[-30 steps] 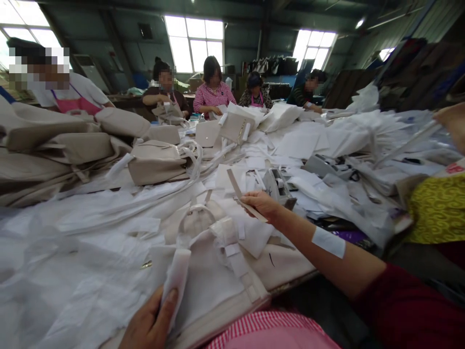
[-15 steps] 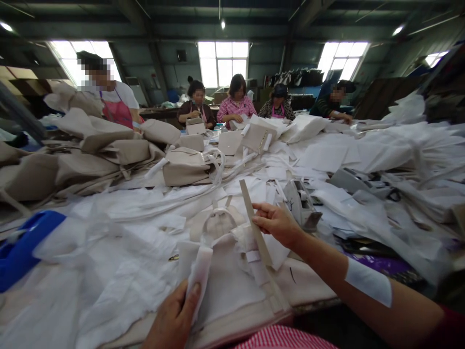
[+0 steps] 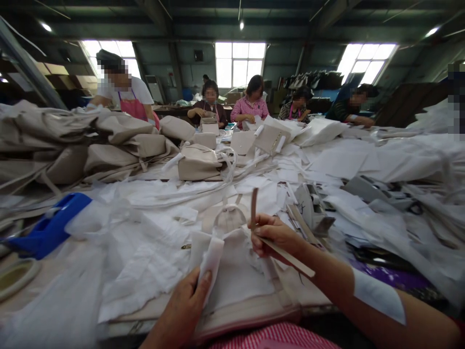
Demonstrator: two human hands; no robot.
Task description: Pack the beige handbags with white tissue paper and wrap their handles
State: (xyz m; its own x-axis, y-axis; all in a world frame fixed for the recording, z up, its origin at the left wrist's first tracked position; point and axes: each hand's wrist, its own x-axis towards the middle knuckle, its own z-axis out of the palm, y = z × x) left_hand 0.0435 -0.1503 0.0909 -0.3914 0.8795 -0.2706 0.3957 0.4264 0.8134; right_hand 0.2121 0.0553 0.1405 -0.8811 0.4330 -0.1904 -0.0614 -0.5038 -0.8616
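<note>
My left hand [image 3: 185, 300] grips a roll of white foam wrap [image 3: 213, 256] between thumb and fingers, near the left side of a pale beige bag [image 3: 250, 315]. White sheeting [image 3: 240, 277] covers much of this bag, and its curved handle [image 3: 229, 209] stands at the far side. Over the bag's right part, my right hand [image 3: 278, 236] is closed around a narrow beige strip [image 3: 292, 259]. One end of the strip points up above the fingers; the other slants down toward my right forearm. A white patch [image 3: 378, 294] sits on that forearm.
At the left lie a blue tape dispenser [image 3: 47, 225] and a tape roll [image 3: 18, 277]. A grey tape dispenser [image 3: 310, 201] stands at the right. Beige bags [image 3: 198, 162] and white sheets [image 3: 348, 157] are heaped beyond. Several co-workers [image 3: 250, 104] sit or stand across the table.
The strip in my right hand has turned, its lower end swinging right off the bag toward my forearm. My left hand keeps its grip on the foam wrap. The view has swung slightly left.
</note>
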